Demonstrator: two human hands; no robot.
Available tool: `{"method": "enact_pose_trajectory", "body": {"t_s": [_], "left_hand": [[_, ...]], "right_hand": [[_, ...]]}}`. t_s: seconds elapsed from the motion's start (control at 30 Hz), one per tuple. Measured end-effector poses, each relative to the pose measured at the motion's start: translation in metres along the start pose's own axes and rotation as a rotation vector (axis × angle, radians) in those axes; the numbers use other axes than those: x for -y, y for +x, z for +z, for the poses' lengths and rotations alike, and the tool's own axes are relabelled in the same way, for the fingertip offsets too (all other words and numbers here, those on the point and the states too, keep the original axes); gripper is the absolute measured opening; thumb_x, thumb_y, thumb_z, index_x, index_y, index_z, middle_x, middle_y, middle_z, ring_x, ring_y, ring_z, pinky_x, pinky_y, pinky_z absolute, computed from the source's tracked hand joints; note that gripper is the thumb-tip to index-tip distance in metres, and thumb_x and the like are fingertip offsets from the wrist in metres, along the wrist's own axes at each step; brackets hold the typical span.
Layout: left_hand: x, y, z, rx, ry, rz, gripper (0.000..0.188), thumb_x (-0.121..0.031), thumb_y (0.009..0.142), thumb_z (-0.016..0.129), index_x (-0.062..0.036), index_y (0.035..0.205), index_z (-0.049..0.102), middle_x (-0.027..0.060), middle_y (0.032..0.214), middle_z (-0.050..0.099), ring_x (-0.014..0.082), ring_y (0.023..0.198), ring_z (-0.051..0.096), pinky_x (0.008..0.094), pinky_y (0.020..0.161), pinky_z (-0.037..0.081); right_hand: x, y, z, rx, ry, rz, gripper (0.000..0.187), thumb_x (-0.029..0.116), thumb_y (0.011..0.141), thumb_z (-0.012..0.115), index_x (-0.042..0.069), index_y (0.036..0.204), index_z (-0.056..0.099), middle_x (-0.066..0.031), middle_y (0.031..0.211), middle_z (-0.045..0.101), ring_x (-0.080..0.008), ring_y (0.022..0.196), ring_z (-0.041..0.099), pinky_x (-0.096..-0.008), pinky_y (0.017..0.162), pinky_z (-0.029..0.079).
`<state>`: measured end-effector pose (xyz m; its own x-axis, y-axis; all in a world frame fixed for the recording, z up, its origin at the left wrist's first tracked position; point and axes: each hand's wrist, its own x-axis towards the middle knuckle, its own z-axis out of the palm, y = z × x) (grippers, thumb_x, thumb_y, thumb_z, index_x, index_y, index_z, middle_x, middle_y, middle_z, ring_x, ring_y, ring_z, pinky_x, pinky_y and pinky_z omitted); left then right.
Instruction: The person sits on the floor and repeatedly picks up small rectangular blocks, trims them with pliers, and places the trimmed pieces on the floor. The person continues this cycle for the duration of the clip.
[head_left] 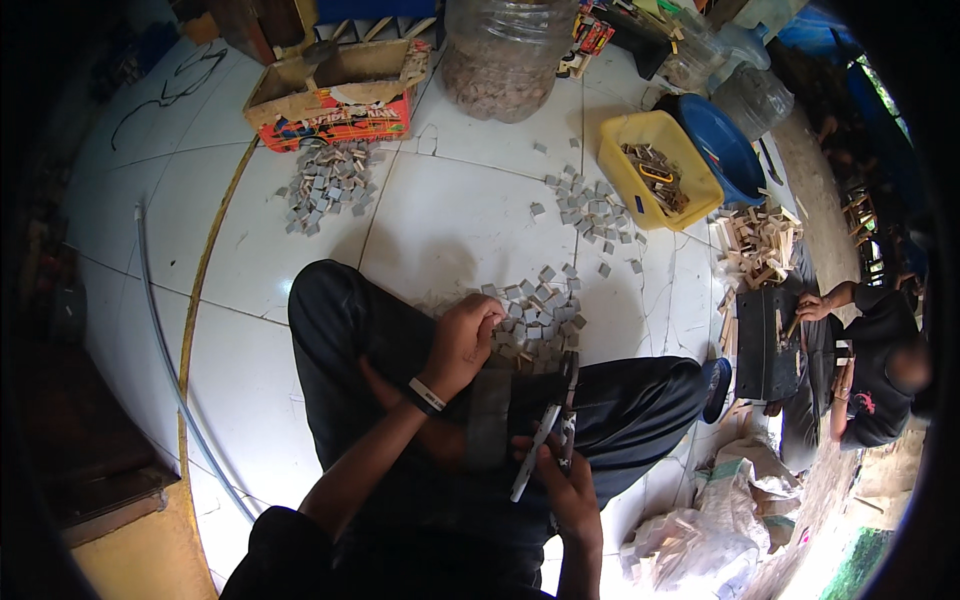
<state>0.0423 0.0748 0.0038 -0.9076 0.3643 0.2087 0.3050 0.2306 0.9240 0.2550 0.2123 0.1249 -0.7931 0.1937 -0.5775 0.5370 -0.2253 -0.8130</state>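
Note:
My left hand [465, 340], with a wristband, hovers at the left edge of a pile of small grey square pieces [540, 310] between my knees. Its fingers are curled together, and whatever they may pinch is hidden. My right hand [568, 492] is closed around a long two-armed tool [537, 452] that looks like snips, one arm whitish, the other dark. The tool points away from me over my lap, its far end beside the near side of the pile.
More grey squares lie in a left heap [325, 190] and a right heap [590, 208]. Beyond stand a cardboard box [385, 115], a clear plastic jar [500, 60], a yellow tub [660, 130] and a blue basin [755, 170]. Another person [880, 360] works at the right, near wood scraps [762, 245].

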Motion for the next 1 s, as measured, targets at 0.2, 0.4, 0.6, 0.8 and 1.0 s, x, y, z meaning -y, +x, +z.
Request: {"method": "enact_pose_trajectory", "body": {"t_s": [0.2,0.4,0.6,0.8,1.0], "left_hand": [[0.029,-0.008,0.001,0.188,0.441,0.113,0.018,-0.010,0.087,0.075,-0.0042,0.104,0.073,0.0150,0.108,0.066,0.0379,0.107,0.062,0.0496,0.094,0.051],[0.048,-0.015,0.013,0.245,0.528,0.227,0.011,-0.012,0.081,0.074,-0.0073,0.091,0.073,0.0116,0.106,0.064,0.0342,0.109,0.058,0.0482,0.096,0.047],[0.037,-0.016,0.010,0.258,0.500,0.203,0.009,-0.010,0.085,0.070,-0.0069,0.093,0.071,0.0114,0.104,0.065,0.0339,0.105,0.060,0.0484,0.094,0.047],[-0.037,-0.018,-0.013,0.047,0.014,0.124,0.013,0.000,0.091,0.071,-0.0005,0.103,0.070,0.0141,0.097,0.071,0.0345,0.090,0.070,0.0427,0.081,0.055],[-0.097,-0.027,-0.041,-0.114,-0.032,0.137,0.022,0.005,0.087,0.076,-0.0010,0.107,0.074,0.0138,0.102,0.075,0.0311,0.093,0.073,0.0374,0.082,0.057]], "right_hand": [[-0.004,0.004,0.005,0.022,-0.088,0.021,0.051,0.024,0.110,0.057,-0.009,0.149,0.051,-0.0202,0.128,0.071,-0.0228,0.116,0.069,-0.0377,0.103,0.053],[-0.006,0.002,0.007,0.021,-0.071,0.004,0.048,0.023,0.110,0.057,-0.007,0.147,0.054,-0.0181,0.126,0.073,-0.0214,0.112,0.071,-0.0364,0.099,0.055],[-0.008,0.002,0.005,0.021,-0.136,0.019,0.045,0.021,0.110,0.057,-0.005,0.147,0.055,-0.0176,0.125,0.073,-0.0208,0.111,0.071,-0.0362,0.098,0.055],[-0.004,-0.002,0.012,-0.020,-0.285,-0.084,0.037,0.016,0.109,0.058,-0.003,0.141,0.058,-0.0133,0.119,0.074,-0.0187,0.108,0.071,-0.0330,0.094,0.054],[0.006,-0.007,0.031,-0.075,-0.353,-0.183,0.035,0.009,0.107,0.060,-0.001,0.140,0.057,-0.0094,0.114,0.074,-0.0121,0.099,0.067,-0.0293,0.084,0.053]]}}
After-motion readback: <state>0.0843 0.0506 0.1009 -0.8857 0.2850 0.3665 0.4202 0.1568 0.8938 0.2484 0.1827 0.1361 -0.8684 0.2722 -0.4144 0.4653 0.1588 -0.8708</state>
